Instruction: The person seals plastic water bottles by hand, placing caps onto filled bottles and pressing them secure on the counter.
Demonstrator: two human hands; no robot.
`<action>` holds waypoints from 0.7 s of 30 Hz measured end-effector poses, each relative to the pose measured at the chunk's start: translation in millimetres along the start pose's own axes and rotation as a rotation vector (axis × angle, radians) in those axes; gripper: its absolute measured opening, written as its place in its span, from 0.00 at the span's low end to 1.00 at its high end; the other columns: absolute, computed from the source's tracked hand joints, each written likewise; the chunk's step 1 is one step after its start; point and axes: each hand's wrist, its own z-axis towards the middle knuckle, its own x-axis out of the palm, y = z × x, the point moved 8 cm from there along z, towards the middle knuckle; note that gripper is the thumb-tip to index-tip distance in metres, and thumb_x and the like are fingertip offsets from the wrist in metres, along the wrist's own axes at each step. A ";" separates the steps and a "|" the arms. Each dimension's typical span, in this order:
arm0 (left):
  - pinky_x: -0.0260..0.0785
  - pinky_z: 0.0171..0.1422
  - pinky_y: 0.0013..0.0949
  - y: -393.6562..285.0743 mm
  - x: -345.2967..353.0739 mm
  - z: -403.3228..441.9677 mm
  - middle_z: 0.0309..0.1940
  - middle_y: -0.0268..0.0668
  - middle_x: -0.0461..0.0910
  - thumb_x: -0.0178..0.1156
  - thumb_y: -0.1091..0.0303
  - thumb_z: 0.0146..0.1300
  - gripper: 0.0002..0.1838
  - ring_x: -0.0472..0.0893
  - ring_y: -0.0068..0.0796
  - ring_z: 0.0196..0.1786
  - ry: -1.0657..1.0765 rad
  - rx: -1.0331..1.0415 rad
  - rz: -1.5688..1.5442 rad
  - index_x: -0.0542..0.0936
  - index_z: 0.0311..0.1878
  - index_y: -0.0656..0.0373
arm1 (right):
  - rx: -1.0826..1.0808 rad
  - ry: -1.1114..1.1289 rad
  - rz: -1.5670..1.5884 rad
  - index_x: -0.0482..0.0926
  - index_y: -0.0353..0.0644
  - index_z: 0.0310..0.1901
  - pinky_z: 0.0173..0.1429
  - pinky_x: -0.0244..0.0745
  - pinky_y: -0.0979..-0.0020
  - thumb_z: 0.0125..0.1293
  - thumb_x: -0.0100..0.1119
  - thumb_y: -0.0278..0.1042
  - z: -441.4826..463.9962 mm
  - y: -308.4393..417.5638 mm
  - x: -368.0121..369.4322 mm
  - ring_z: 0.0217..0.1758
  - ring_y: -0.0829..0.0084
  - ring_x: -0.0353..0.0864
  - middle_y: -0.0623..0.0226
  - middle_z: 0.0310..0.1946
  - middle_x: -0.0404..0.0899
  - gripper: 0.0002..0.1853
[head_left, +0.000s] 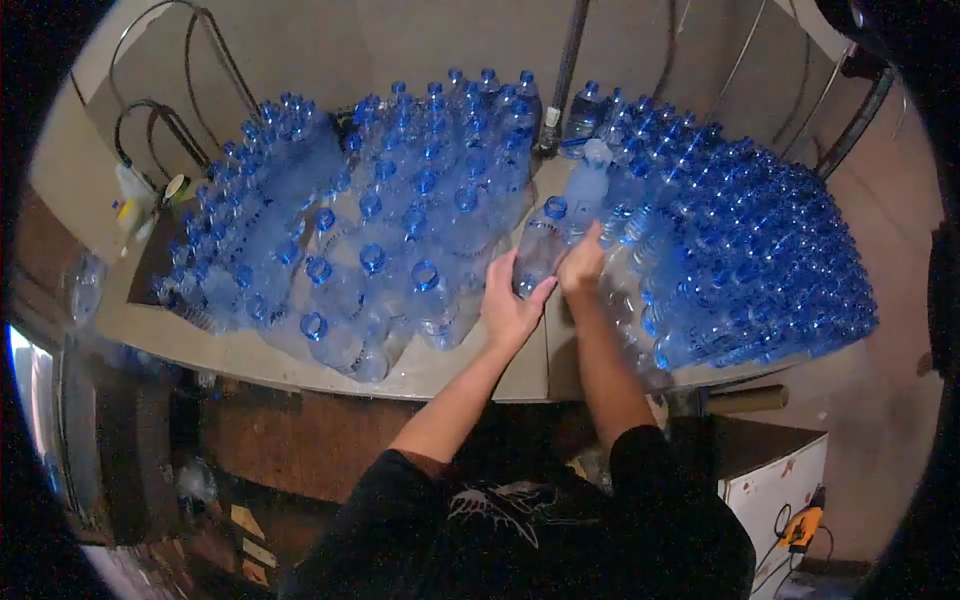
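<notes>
Near the middle of the table, my left hand (513,308) is wrapped round the lower part of a clear bottle (542,245) with a blue neck. My right hand (582,266) is closed beside that bottle, its thumb pointing up; a frosted bottle (586,190) stands just beyond it, and I cannot make out what the fingers hold. Left of my hands stand several open-necked clear bottles (430,300). To the right is a dense mass of blue-necked bottles (760,250).
The pale table (440,382) curves in front of me. Dark hoses (215,60) and a vertical pole (570,65) rise behind the bottles. Below right are a white box (775,500) and an orange device (802,527). A cardboard tube (748,399) lies under the table edge.
</notes>
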 end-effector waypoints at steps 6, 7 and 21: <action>0.69 0.65 0.44 7.3 32.8 28.9 0.57 0.53 0.77 0.75 0.52 0.49 0.41 0.77 0.53 0.60 0.105 -0.110 0.025 0.73 0.64 0.63 | -0.243 -0.159 0.226 0.63 0.29 0.65 0.54 0.79 0.59 0.53 0.75 0.43 -37.8 -27.9 -30.6 0.47 0.50 0.85 0.43 0.44 0.82 0.44; 0.68 0.66 0.44 8.0 44.5 38.7 0.59 0.53 0.77 0.75 0.51 0.49 0.41 0.76 0.53 0.61 0.136 -0.098 0.055 0.73 0.64 0.63 | -0.250 -0.153 0.218 0.62 0.29 0.65 0.54 0.79 0.60 0.53 0.75 0.43 -44.5 -35.8 -35.6 0.48 0.51 0.85 0.43 0.45 0.82 0.44; 0.71 0.62 0.44 5.6 95.0 77.9 0.55 0.50 0.81 0.78 0.52 0.44 0.42 0.80 0.50 0.56 0.277 -0.087 0.125 0.76 0.63 0.59 | -0.455 -0.259 0.112 0.72 0.34 0.59 0.48 0.80 0.58 0.52 0.76 0.45 -72.0 -13.7 -96.7 0.45 0.58 0.86 0.51 0.41 0.84 0.37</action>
